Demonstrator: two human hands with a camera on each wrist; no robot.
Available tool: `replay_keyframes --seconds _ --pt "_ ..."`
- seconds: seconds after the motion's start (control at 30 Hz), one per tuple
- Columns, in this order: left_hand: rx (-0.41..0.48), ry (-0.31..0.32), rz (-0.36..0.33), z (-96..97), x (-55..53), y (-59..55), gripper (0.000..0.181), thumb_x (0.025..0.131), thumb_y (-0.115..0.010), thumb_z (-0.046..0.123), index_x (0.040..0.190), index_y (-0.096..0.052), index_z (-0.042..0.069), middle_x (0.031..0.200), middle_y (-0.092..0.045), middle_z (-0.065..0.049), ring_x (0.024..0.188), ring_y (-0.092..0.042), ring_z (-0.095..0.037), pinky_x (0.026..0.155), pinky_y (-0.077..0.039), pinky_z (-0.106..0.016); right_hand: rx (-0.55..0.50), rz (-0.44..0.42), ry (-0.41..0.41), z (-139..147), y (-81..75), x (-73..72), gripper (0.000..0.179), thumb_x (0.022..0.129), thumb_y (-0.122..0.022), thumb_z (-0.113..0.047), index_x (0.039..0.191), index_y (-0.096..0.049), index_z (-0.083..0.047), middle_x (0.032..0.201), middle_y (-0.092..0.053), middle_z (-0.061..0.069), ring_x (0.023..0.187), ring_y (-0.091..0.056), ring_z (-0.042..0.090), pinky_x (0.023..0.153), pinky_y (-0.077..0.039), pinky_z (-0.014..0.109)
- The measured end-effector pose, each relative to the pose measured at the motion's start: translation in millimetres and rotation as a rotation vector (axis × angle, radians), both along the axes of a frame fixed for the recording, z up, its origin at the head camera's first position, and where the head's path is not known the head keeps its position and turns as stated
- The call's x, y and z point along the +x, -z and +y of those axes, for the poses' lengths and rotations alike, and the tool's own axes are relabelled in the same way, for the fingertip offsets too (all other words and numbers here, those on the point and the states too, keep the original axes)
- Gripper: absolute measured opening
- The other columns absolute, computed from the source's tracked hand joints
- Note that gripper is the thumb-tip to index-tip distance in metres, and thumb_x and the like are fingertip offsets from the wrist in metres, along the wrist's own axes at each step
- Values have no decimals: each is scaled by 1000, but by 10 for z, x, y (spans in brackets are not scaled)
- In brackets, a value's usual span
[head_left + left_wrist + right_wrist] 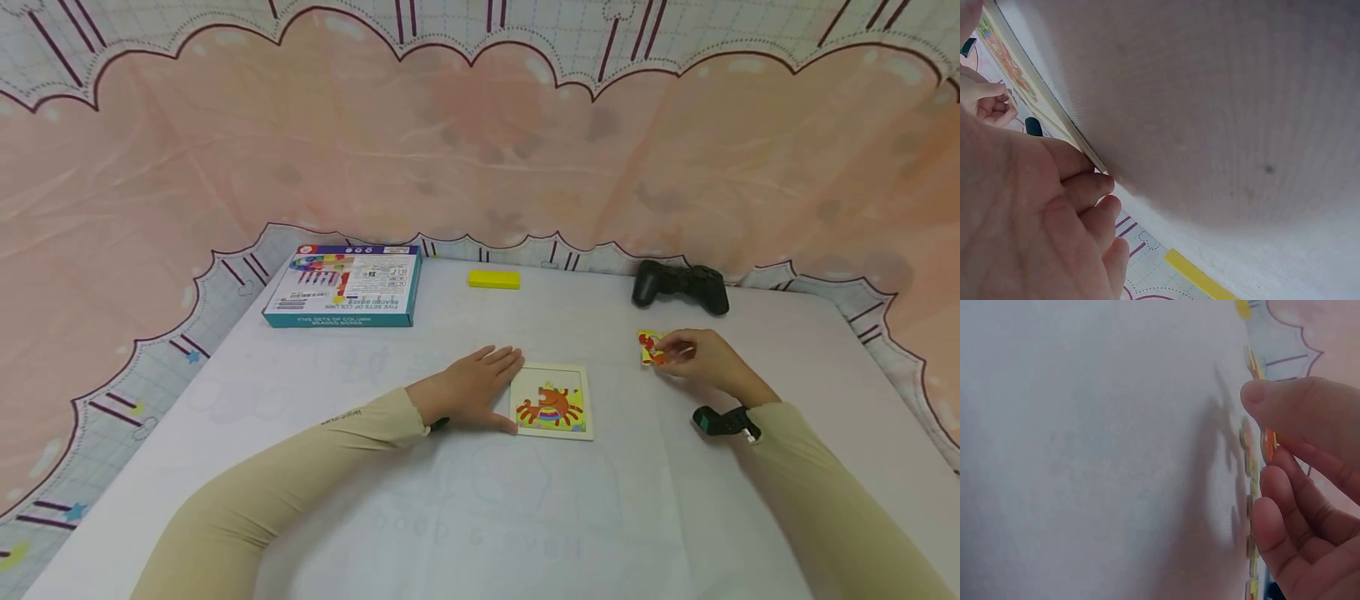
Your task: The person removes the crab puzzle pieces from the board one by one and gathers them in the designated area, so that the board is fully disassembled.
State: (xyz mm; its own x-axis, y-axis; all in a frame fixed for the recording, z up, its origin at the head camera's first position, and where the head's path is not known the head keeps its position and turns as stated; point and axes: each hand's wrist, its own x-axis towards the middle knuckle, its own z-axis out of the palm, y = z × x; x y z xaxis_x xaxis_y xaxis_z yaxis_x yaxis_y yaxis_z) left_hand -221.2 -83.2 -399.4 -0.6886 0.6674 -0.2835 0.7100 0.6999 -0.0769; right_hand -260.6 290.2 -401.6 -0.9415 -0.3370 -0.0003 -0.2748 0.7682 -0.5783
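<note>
Left hand [471, 390] spread, touching the left edge of a square, cream-framed orange-animal puzzle [552, 403] on the white desk [600, 533]; right hand [701, 360], off the puzzle's right side, pinching a small flat red-and-yellow piece [1268, 445].

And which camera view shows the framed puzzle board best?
The head view: it looks down on the framed puzzle board, so its pictured face and nearly all its frame show. The left wrist view catches it only at a steep slant, partly covered by the left hand. The right wrist view does not show it.
</note>
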Motion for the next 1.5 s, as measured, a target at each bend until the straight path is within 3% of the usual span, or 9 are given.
replay_keyframes --seconds 0.33,1.5 --pt "-3 1 -9 10 2 28 105 79 -44 76 152 -11 8 159 -12 -6 148 -11 -20 122 -9 -36 31 -49 20 1 57 -76 29 77 -75 -12 101 -66 3 86 -63 10 77 -53 15 65 -45 14" --pt "-4 -2 11 4 -17 36 105 79 -46 76 151 -13 7 159 -14 -7 148 -12 -21 122 -10 -37 76 -43 7 81 -13 -158 36 78 -76 -20 104 -67 4 89 -67 10 79 -56 12 68 -47 15"
